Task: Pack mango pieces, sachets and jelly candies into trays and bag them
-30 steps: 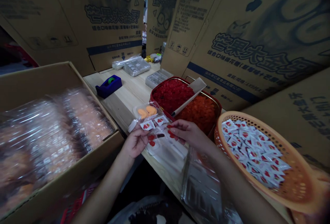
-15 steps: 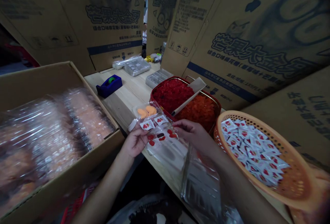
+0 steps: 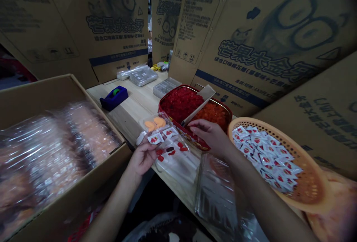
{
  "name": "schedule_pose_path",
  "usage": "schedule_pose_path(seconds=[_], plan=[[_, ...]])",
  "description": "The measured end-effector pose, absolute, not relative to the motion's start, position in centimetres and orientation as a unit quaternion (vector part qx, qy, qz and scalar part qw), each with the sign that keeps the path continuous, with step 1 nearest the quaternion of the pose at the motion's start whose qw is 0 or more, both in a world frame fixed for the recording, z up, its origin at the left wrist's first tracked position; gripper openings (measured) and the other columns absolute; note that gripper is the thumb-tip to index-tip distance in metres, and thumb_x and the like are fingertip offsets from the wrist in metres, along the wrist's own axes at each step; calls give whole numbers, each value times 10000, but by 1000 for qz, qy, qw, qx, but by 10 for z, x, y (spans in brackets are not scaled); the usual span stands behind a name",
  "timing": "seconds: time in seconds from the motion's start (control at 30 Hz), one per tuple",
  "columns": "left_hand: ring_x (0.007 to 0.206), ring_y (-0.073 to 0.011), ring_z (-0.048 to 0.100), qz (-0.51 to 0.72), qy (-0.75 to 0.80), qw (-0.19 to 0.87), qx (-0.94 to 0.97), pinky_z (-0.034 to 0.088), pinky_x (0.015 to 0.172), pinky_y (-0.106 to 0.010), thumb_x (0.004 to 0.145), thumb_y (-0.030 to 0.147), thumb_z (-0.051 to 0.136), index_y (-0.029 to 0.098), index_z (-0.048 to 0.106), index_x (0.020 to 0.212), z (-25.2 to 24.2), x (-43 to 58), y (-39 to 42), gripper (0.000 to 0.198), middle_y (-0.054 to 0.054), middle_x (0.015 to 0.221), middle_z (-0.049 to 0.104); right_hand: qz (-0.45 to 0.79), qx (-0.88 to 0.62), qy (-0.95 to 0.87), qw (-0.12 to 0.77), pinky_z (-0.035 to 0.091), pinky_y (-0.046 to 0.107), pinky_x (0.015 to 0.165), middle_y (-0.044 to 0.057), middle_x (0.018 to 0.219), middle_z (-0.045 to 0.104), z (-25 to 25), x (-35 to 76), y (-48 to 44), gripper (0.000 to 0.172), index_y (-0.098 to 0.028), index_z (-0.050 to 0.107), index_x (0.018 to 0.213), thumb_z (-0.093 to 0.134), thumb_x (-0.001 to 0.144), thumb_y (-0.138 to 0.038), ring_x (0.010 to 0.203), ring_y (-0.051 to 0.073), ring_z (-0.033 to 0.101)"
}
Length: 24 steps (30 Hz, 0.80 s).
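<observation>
- Left hand: thumb and fingers pinch the left edge of the clear package, just beside two sachets.
- Right hand: thumb and forefinger drawn close together, to the right of the package and apart from it; whether they grip anything cannot be told.
- Package, between the hands above the table: orange pieces at the far end, red pieces nearer.
- Change: one second earlier the right fingers were at the red pieces; now they are beside the red tin.
</observation>
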<state>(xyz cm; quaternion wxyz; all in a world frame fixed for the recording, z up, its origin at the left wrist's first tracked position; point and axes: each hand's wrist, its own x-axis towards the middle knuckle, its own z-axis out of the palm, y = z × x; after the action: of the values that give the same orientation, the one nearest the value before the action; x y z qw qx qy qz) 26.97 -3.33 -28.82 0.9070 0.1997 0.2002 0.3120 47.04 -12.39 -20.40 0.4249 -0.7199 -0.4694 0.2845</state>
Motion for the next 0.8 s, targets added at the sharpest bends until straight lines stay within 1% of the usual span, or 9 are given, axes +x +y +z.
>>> schedule_pose_path(seconds=[0.1, 0.17, 0.3, 0.37, 0.47, 0.53, 0.63, 0.7, 0.8], plan=[[835, -192, 647, 311, 197, 908, 201, 528, 764, -374, 631, -67, 464, 226, 485, 1190, -289, 269, -34, 631, -39, 950, 684, 267, -723, -474, 426, 338, 226, 500, -15, 663, 560, -205, 475, -115, 247, -185, 628, 848, 527, 715, -367, 520, 97, 434], [848, -200, 645, 304, 204, 909, 202, 526, 767, -384, 633, -62, 469, 231, 477, 1198, -289, 269, -36, 636, -41, 962, 680, 242, -726, -481, 428, 353, 233, 519, -13, 679, 563, -202, 484, -100, 262, -187, 632, 919, 510, 733, -327, 533, 104, 450], [853, -207, 646, 298, 202, 910, 205, 517, 783, -414, 642, -53, 465, 237, 446, 1226, -290, 267, -38, 653, -39, 953, 681, 95, -756, -516, 391, 374, 260, 618, 5, 765, 570, -196, 500, -79, 384, -197, 584, 1090, 556, 708, -211, 630, 126, 480], [839, -204, 649, 295, 201, 912, 204, 516, 785, -415, 643, -51, 462, 233, 437, 1232, -290, 266, -38, 655, -41, 952, 682, 68, -757, -541, 359, 372, 259, 629, 7, 749, 566, -198, 498, -85, 278, -190, 621, 969, 572, 695, -187, 653, 131, 483], [839, -211, 652, 286, 202, 916, 197, 513, 788, -422, 644, -48, 462, 227, 435, 1232, -291, 264, -37, 650, -44, 937, 687, 163, -729, -571, 340, 371, 232, 591, 0, 705, 548, -210, 480, -115, 35, -177, 602, 702, 571, 703, -191, 640, 118, 489], [840, -211, 653, 283, 202, 918, 191, 509, 799, -420, 643, -43, 467, 226, 442, 1228, -291, 264, -37, 645, -41, 928, 689, 230, -712, -572, 337, 371, 222, 578, -3, 705, 538, -221, 463, -136, 53, -177, 588, 658, 581, 707, -198, 638, 110, 494], [852, -208, 653, 278, 204, 919, 190, 504, 813, -413, 641, -47, 466, 225, 443, 1230, -290, 264, -38, 649, -40, 926, 692, 270, -708, -552, 349, 370, 222, 568, -8, 694, 535, -234, 442, -156, 45, -188, 590, 692, 583, 722, -220, 634, 112, 498], [874, -209, 649, 274, 206, 920, 191, 502, 820, -411, 642, -52, 457, 229, 433, 1239, -288, 265, -41, 660, -41, 924, 694, 250, -717, -528, 379, 384, 230, 585, -7, 703, 545, -239, 437, -165, 57, -194, 574, 721, 571, 740, -247, 655, 123, 507], [883, -205, 648, 265, 196, 924, 196, 504, 822, -400, 644, -53, 448, 243, 413, 1258, -287, 264, -45, 682, -32, 929, 695, 148, -764, -485, 399, 409, 265, 637, 18, 748, 561, -251, 446, -183, 130, -200, 555, 768, 503, 802, -314, 702, 151, 523]])
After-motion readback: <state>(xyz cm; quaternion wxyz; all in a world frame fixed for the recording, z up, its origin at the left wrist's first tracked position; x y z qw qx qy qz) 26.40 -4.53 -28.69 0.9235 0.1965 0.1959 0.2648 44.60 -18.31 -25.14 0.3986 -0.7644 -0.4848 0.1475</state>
